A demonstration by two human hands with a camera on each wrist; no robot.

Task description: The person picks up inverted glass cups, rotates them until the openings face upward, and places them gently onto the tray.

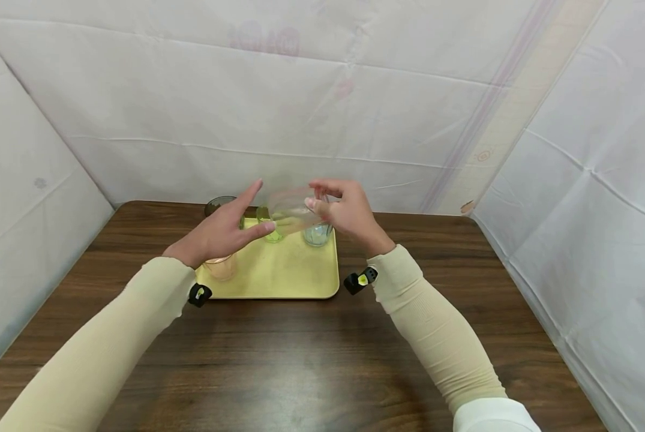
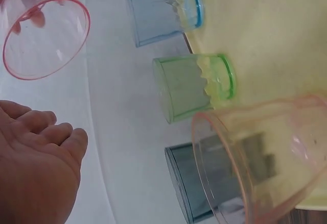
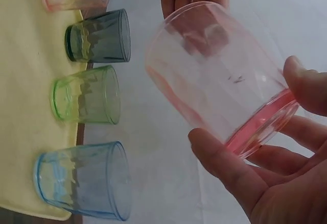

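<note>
Item: pink tumbler, held on its side in the air above the yellow tray, pinched at its base by the right hand.

Left hand: fingers straight, holding nothing, just beside the tumbler's mouth.

On tray: second pink cup, dark cup, green cup, blue cup, all upright.

Progress, judged: four cups stand on the tray; the held one is not yet set down.

Tray rests on the wooden surface.

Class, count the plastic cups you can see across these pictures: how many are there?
5: a pink cup held in the right hand; pink, dark, green and blue cups on the yellow tray.
</note>
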